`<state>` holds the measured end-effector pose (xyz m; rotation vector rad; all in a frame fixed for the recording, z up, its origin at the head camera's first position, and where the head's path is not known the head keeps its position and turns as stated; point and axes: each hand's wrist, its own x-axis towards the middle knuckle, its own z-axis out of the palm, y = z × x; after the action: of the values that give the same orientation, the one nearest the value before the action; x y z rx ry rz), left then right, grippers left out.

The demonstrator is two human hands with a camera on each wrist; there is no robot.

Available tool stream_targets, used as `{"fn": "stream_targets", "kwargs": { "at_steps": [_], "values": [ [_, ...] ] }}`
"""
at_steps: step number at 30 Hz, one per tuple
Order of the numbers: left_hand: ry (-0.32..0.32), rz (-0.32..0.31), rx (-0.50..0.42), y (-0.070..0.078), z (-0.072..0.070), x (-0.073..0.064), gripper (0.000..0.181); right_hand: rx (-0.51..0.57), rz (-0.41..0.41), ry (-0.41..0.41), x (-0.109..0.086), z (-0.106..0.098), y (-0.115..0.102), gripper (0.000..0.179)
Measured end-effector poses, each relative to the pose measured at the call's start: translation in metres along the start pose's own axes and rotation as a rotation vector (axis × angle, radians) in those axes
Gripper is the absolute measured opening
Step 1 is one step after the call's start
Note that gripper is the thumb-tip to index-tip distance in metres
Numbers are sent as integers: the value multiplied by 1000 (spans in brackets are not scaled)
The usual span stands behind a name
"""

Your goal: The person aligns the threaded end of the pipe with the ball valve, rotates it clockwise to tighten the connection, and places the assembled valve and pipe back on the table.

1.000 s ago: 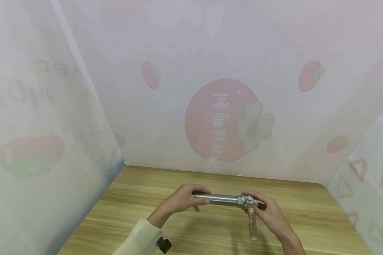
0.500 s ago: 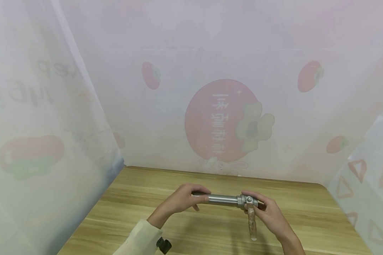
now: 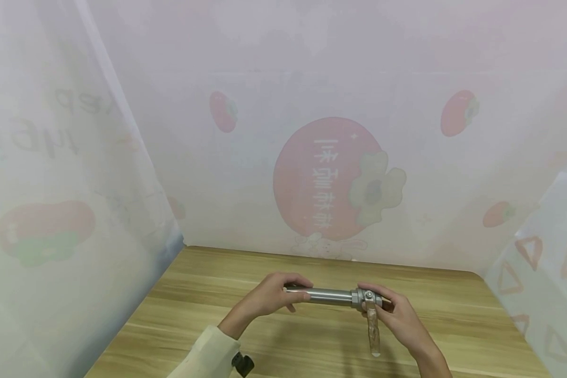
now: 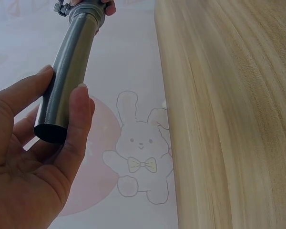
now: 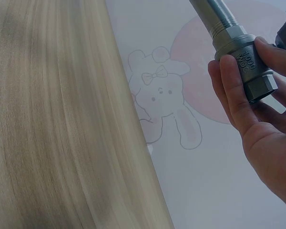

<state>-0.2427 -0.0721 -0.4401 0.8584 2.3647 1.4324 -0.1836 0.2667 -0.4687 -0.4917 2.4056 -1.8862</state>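
A shiny metal pipe (image 3: 331,296) is joined at its right end to a ball valve (image 3: 359,298), and the two are held level above the table. My left hand (image 3: 270,295) grips the pipe's free end between thumb and fingers; the left wrist view shows that round end (image 4: 51,133) near the palm. Around the valve body (image 5: 245,62), marked with raised lettering, curl the fingers and thumb of my right hand (image 3: 401,317). The valve's lever handle (image 3: 374,331), wrapped in a brownish, crinkled covering, points toward me. Pipe thread shows beside the valve in the right wrist view.
Beneath the hands lies a wood-grain table (image 3: 217,268) with a rounded far right corner. Pale printed curtains (image 3: 245,199) hang behind it and along both sides. A small black device (image 3: 243,363) sits at my left cuff (image 3: 212,349).
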Motion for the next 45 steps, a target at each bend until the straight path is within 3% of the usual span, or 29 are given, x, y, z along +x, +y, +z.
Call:
{"fn": "stream_targets", "kwargs": {
  "at_steps": [30,45],
  "values": [
    [-10,1,67,2,-1,-1,31,7,1,-1,0,1,0,52],
    [-32,-24,27,1,-2,-2,32,7,-18,-4,0,1,0,53]
  ]
}}
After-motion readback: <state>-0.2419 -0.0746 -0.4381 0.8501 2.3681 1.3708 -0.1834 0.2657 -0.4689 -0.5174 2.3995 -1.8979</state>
